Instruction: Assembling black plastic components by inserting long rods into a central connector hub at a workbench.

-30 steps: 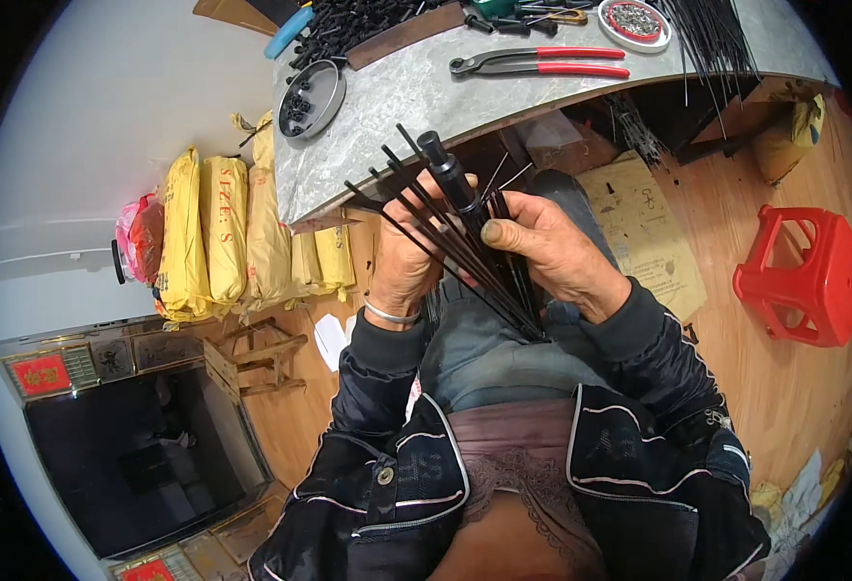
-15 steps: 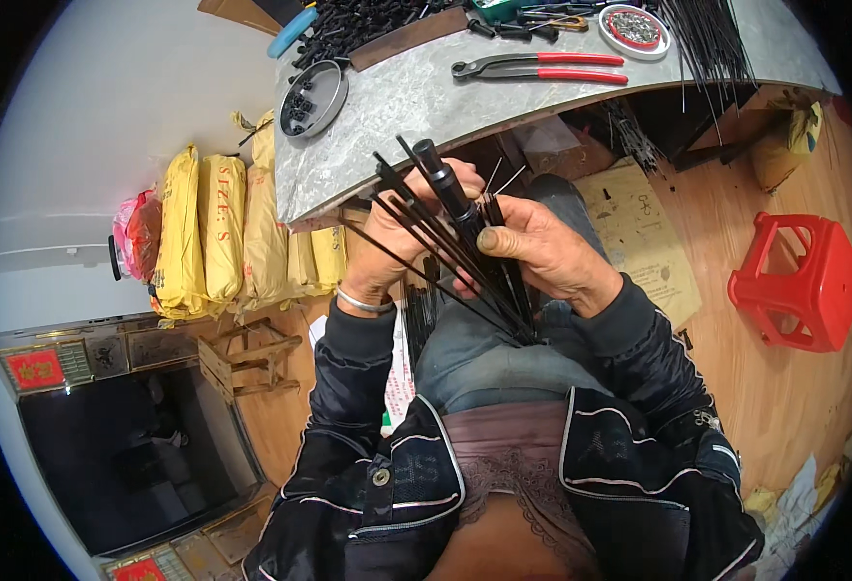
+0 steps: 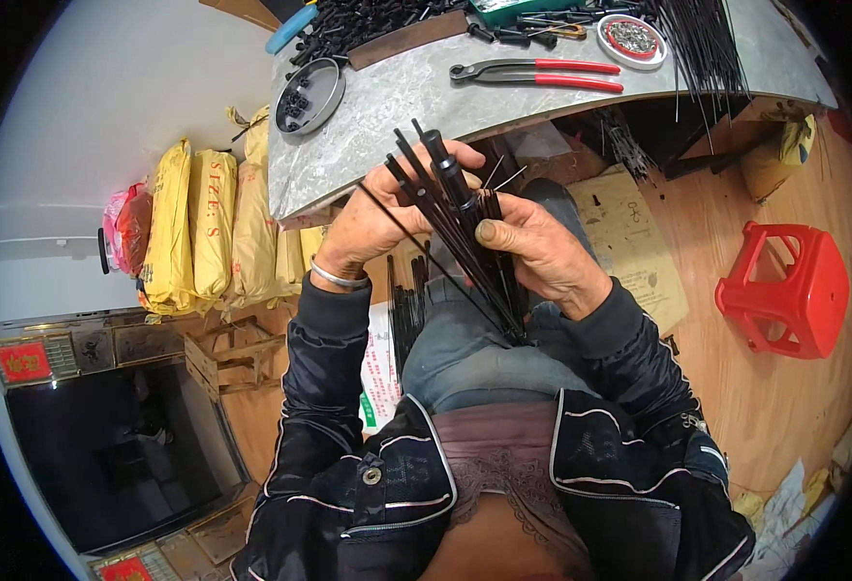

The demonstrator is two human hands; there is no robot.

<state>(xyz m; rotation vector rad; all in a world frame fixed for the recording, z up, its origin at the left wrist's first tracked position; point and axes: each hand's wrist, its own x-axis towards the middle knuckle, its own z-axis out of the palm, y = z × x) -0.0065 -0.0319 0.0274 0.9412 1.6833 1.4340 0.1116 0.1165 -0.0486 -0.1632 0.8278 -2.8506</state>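
A bundle of thin black rods around a thicker black tube, which looks like an umbrella frame [image 3: 457, 208], stands tilted above my lap, its lower ends near my thighs. My right hand [image 3: 547, 254] grips it from the right, thumb pressed on the front beside the tube. My left hand [image 3: 372, 218], with a silver bangle at the wrist, curls behind the rods near their upper ends; one finger reaches out past the tube, and the rods partly hide the others. Two thin pale wires [image 3: 508, 178] stick out by my right fingertips. One rod slants away toward the left.
On the grey table lie red-handled pincers [image 3: 537, 76], a round dish [image 3: 337, 105] of black parts, a white dish [image 3: 660, 60] of silver pieces and heaps of black parts [image 3: 363, 39]. A red stool [image 3: 818, 305] stands right, yellow sacks [image 3: 215, 223] left. More black rods [image 3: 406, 320] rest beside my leg.
My left hand has shifted slightly left, and its finger stretches farther past the tube. The upper rod ends sit closer to the tube. My right hand keeps its grip; the whole view has shifted slightly.
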